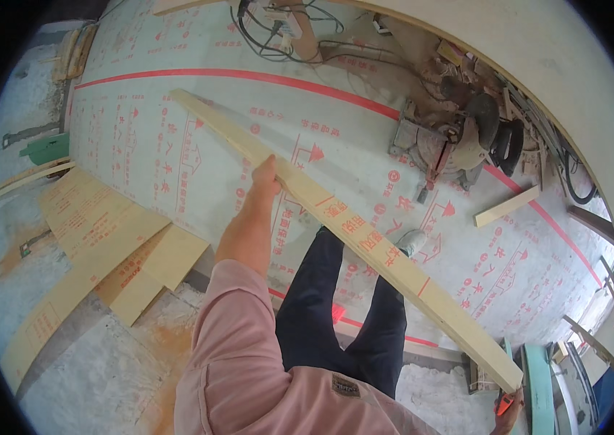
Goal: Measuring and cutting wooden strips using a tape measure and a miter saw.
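Your pink sleeve fills the lower frame, and from it your left hand reaches up, fingers closed around the edge of a long plank slanting across white printed sheeting. Your right hand barely shows beneath the plank's near end; its grip can't be told. A mitre saw sits beyond.

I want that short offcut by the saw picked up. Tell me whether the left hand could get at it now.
Probably not. The left hand is closed around the long wooden plank, held out in front, while the short offcut lies down on the printed floor sheet beside the mitre saw, far off to the right.
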The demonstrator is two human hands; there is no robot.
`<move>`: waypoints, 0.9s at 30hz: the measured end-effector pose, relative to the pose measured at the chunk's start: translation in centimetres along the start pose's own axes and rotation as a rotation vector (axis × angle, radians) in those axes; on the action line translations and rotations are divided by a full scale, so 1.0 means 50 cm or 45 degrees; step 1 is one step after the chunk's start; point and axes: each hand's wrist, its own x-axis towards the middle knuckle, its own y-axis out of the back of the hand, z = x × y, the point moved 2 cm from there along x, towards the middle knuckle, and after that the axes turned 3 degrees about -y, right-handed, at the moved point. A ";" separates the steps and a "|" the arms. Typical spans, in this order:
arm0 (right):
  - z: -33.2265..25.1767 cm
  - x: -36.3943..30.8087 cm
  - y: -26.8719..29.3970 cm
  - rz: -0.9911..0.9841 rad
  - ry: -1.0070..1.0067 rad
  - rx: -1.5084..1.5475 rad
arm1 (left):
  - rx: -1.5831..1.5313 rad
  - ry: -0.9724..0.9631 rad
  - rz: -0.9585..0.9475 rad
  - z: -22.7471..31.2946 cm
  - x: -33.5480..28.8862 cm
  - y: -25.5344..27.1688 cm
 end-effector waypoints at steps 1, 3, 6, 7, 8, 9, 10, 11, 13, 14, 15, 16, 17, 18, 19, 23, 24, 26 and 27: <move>-0.020 -0.011 -0.029 0.019 0.059 -0.094 | -0.006 0.006 0.092 -0.019 -0.019 -0.013; -0.021 -0.011 -0.015 0.086 0.085 -0.113 | -0.013 0.024 0.144 -0.029 -0.068 -0.046; 0.042 0.062 0.029 -0.043 0.086 -0.044 | -0.170 -0.024 -0.246 0.083 -0.161 -0.026; 0.035 0.074 -0.043 -0.331 0.142 0.023 | -0.253 -0.016 -0.237 0.149 -0.208 -0.008; 0.032 0.076 -0.118 -0.255 0.145 0.049 | -0.233 -0.092 -0.383 0.220 -0.263 -0.012; 0.041 0.101 -0.171 -0.315 0.120 -0.030 | -0.365 -0.026 -0.107 0.284 -0.305 -0.020; 0.033 0.113 -0.270 -0.431 0.018 -0.083 | -0.321 -0.164 -0.168 0.402 -0.342 0.030; 0.102 0.212 -0.229 -0.350 0.033 -0.205 | -0.327 -0.268 0.008 0.432 -0.387 -0.047; 0.139 0.298 -0.299 -0.176 0.182 -0.708 | -0.205 -0.509 0.137 0.551 -0.501 -0.142; 0.156 0.335 -0.333 -0.047 0.345 -0.973 | -0.181 -0.666 0.021 0.626 -0.535 -0.147; 0.132 0.313 -0.416 -0.227 0.225 -0.800 | -0.123 -0.848 -0.064 0.707 -0.571 -0.123; 0.090 0.254 -0.494 -0.381 0.096 -0.634 | -0.126 -0.931 -0.131 0.761 -0.626 -0.139; 0.064 0.225 -0.519 -0.440 0.097 -0.550 | -0.154 -1.004 -0.217 0.810 -0.674 -0.169; 0.035 0.205 -0.534 -0.492 0.108 -0.464 | -0.161 -1.007 -0.453 0.850 -0.694 -0.184; -0.010 0.156 -0.591 -0.533 0.111 -0.437 | -0.128 -1.058 -0.660 0.924 -0.751 -0.186; -0.195 -0.004 -0.602 -0.777 0.217 -0.250 | 0.035 -1.270 -0.681 0.944 -0.905 -0.358; -0.234 -0.025 -0.598 -0.837 0.381 -0.196 | 0.079 -1.254 -0.818 0.940 -0.937 -0.397; -0.333 -0.089 -0.582 -0.853 0.508 -0.197 | 0.118 -1.241 -0.990 0.923 -0.978 -0.459; -0.372 -0.107 -0.555 -0.854 0.680 -0.118 | 0.247 -1.118 -1.257 0.884 -0.973 -0.502</move>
